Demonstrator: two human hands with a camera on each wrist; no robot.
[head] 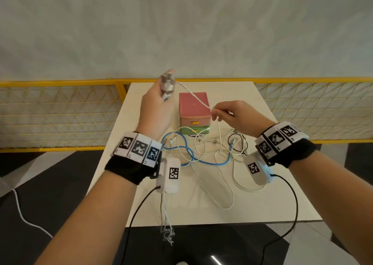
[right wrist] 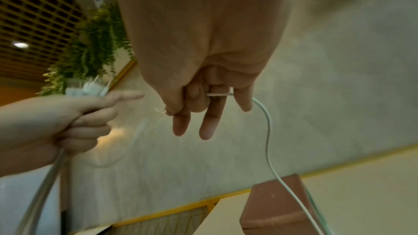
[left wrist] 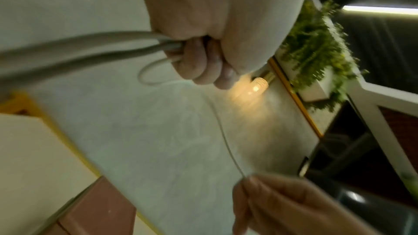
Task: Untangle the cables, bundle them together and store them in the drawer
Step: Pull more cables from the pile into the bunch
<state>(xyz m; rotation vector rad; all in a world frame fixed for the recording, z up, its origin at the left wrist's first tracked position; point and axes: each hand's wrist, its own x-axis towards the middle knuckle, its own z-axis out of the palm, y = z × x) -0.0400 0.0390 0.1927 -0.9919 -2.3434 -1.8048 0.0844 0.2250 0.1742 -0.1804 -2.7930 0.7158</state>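
Note:
My left hand is raised above the table's far left and grips a bunch of white cable ends, their plugs sticking up past the fingers. One white cable runs taut from that bunch over the pink drawer box to my right hand, which pinches it between thumb and forefinger; the other fingers hang straight. Below lies a tangle of white, blue and black cables on the white table. Both drawers, pink and green, are closed.
A yellow mesh railing runs behind the table on both sides. The table's front edge is near my forearms, with dark floor below. Loose white loops spread over the middle of the table. Wrist-camera leads hang from both wrists.

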